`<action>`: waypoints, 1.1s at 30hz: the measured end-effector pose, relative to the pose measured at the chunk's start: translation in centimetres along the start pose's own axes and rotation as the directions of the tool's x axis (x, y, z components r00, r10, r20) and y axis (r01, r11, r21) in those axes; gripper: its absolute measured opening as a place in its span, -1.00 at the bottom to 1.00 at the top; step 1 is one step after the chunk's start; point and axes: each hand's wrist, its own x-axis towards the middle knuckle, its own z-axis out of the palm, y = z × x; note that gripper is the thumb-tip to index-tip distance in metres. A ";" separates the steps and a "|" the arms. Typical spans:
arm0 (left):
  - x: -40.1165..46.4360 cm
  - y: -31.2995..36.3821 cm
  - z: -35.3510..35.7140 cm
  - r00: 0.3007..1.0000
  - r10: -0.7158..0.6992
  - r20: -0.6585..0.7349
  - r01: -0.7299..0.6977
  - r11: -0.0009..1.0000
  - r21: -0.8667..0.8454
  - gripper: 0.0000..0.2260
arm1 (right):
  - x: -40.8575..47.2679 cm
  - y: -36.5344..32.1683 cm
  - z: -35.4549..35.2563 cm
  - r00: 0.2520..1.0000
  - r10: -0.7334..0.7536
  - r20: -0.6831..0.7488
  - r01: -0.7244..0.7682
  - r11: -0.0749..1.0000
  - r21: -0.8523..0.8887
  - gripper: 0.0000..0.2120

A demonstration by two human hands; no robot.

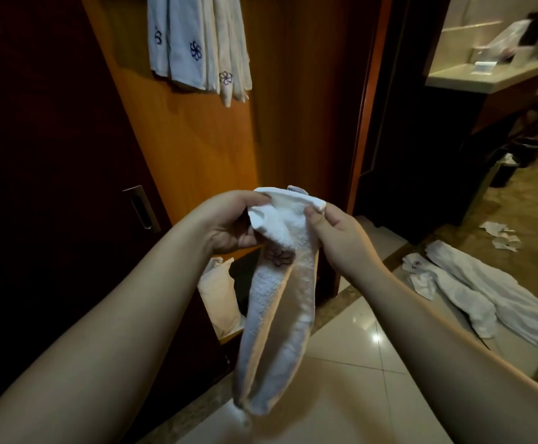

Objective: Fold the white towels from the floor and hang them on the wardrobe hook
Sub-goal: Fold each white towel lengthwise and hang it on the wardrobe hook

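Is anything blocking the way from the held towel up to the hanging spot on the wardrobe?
Nothing visible does. The towel, held by both hands, hangs below the hung towels, with only bare wardrobe panel between them.

left hand [229, 224], right hand [341, 233] pinching white towel [280, 302], hanging

White towel [277, 315] w/ purple flower logo, folded lengthwise, hangs vertical at centre. Several folded towels [197, 46] hang on wardrobe door [197, 139]. Crumpled towels [485, 293] on floor, right.
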 end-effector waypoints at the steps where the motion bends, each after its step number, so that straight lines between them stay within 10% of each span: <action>1: -0.1 0.1 0.2 1.000 -0.004 0.013 0.005 0.999 -0.046 -0.93 | -0.1 0.0 0.2 1.000 -0.002 -0.008 0.002 1.000 -0.008 -0.71; 25: -3.1 -0.2 2.4 0.991 -0.034 0.128 0.077 0.934 -0.350 -0.65 | -1.1 -1.0 0.3 0.999 0.007 0.045 -0.005 0.999 -0.041 -0.83; 30: -3.7 -0.3 2.9 0.983 0.008 0.186 0.070 0.909 -0.411 -0.64 | -1.4 -1.4 0.0 0.991 -0.053 0.120 0.070 0.987 -0.145 -0.52; 33: -3.9 -0.3 2.4 0.966 0.071 0.249 0.016 0.943 -0.331 -0.64 | -1.0 -1.1 -0.7 0.995 -0.078 0.061 0.085 0.989 -0.123 -0.76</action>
